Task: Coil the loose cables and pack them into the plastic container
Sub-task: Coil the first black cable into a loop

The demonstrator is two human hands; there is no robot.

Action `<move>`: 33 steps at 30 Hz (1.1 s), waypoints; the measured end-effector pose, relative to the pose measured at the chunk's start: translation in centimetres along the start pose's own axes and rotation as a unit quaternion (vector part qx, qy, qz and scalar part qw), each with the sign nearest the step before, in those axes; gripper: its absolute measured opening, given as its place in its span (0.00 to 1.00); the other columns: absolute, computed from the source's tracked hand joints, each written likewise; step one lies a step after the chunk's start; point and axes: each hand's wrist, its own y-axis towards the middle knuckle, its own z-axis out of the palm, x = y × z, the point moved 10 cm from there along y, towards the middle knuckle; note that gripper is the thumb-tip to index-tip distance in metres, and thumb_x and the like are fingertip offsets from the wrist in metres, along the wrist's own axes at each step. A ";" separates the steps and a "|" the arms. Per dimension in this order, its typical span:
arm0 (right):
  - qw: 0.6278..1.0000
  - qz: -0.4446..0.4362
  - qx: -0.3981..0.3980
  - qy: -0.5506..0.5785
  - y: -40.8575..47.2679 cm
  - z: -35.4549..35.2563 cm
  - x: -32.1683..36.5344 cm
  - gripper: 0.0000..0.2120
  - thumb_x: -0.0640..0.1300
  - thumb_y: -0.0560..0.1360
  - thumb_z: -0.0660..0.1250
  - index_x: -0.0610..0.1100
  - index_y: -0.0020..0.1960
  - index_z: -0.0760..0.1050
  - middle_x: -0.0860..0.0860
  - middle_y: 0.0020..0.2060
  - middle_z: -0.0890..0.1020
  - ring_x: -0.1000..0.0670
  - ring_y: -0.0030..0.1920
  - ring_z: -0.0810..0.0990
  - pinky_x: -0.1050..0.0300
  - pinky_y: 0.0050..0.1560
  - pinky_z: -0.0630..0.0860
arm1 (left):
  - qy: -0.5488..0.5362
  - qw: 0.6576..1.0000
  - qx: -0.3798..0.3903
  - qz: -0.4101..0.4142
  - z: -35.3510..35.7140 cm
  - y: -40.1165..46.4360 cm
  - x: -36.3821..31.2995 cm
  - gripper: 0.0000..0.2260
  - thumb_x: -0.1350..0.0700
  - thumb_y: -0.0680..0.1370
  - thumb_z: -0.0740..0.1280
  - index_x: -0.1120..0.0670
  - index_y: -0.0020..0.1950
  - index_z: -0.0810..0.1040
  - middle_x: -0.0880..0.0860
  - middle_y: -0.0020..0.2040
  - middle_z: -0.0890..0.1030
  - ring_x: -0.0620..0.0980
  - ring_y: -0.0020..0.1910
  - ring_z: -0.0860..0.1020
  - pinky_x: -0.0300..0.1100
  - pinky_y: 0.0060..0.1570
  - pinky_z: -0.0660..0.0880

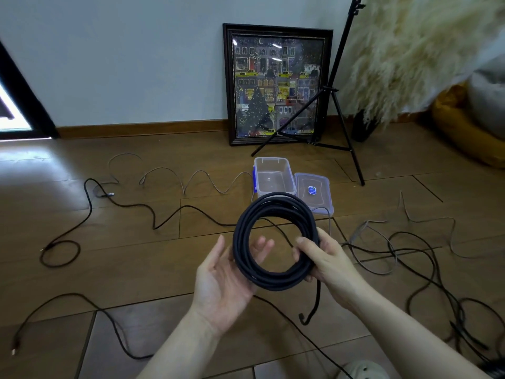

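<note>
Wood floor (136,255) had loose cables (410,255) all around. Right hand (325,258) gripped black cable coil (273,239), fingers curled round it. Left hand (226,280) open, flat behind coil. Clear plastic container (274,176) sat beyond, lid (314,192) beside it.

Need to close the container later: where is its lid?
The lid lies flat on the floor, right beside the open container.

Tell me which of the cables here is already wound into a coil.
The thick black cable held up between both hands: the right hand grips its loops, the left hand supports them. The grey cable and the other black ones still sprawl loose on the floor.
</note>
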 end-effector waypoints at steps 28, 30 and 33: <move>0.999 -0.010 -0.017 -0.035 -0.7 0.7 0.0 0.05 0.41 0.81 0.61 0.41 0.48 0.70 0.48 0.33 0.78 0.52 0.28 0.73 0.57 0.29 0.71 | 0.111 0.992 0.019 0.064 1.6 -0.5 -1.4 0.12 0.56 0.71 0.72 0.52 0.54 0.81 0.57 0.51 0.82 0.58 0.57 0.82 0.62 0.53 0.79; 0.999 -0.004 -0.027 -0.030 -0.9 0.7 -0.3 0.05 0.42 0.81 0.61 0.41 0.49 0.70 0.47 0.35 0.79 0.52 0.27 0.73 0.58 0.28 0.71 | 0.157 0.982 0.005 0.101 1.6 -0.6 -1.7 0.14 0.60 0.69 0.74 0.52 0.53 0.80 0.55 0.47 0.81 0.58 0.53 0.83 0.61 0.49 0.81; 0.999 0.006 -0.034 -0.041 -1.2 0.6 -0.5 0.06 0.45 0.81 0.62 0.42 0.52 0.72 0.49 0.42 0.83 0.53 0.26 0.74 0.60 0.27 0.70 | 0.200 0.968 -0.029 0.151 1.8 -0.8 -2.5 0.18 0.60 0.69 0.73 0.53 0.58 0.78 0.53 0.45 0.81 0.56 0.49 0.84 0.63 0.51 0.80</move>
